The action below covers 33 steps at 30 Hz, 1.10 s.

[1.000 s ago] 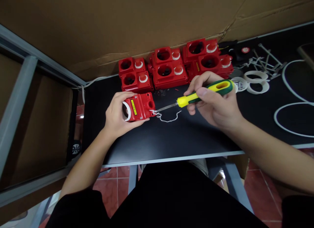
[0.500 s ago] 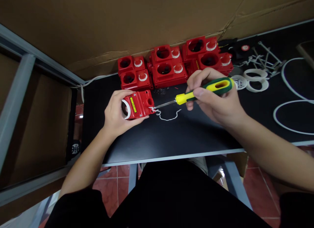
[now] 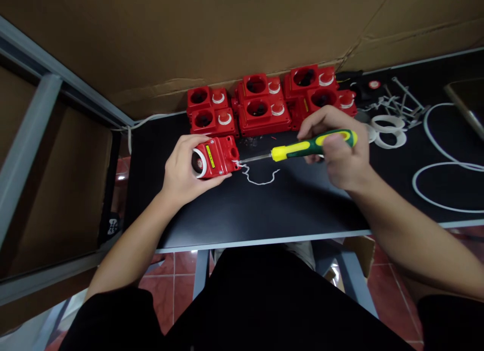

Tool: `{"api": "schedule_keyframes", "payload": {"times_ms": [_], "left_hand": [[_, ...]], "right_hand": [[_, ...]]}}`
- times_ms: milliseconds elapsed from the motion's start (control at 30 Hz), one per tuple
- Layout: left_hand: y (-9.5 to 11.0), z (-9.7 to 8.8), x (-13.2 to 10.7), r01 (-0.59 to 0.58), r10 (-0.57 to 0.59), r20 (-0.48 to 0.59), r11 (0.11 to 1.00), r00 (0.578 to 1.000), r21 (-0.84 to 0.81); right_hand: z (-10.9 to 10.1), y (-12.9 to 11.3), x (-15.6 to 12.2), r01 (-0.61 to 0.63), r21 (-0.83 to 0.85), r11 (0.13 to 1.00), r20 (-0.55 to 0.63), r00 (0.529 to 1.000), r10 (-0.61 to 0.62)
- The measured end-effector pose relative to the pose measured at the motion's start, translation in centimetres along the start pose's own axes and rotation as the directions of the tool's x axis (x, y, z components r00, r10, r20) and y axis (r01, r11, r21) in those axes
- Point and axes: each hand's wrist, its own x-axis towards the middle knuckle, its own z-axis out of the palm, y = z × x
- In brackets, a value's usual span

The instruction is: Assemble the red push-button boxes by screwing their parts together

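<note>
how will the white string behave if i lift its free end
The white string is likely floppy, given its loose bends, and probably light, being thin. Its other end may snag where it meets the red box by the tip of the screwdriver.

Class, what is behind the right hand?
A red housing and a white rim show partly behind the right hand; whatever it covers cannot be seen.

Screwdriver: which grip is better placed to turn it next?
Right, most likely: the right grip holds the screwdriver by its handle, while the left grip is occupied holding the red housing.
</note>
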Motion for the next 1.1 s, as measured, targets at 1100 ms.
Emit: {"api": "schedule_keyframes", "payload": {"times_ms": [1100], "left_hand": [[-0.2,-0.3,-0.2,-0.133,0.136,-0.015,0.982,0.991,0.138]], "right_hand": [[-0.8,4.0,1.9,0.396,-0.084,0.914,-0.145,0.903,-0.405]]}}
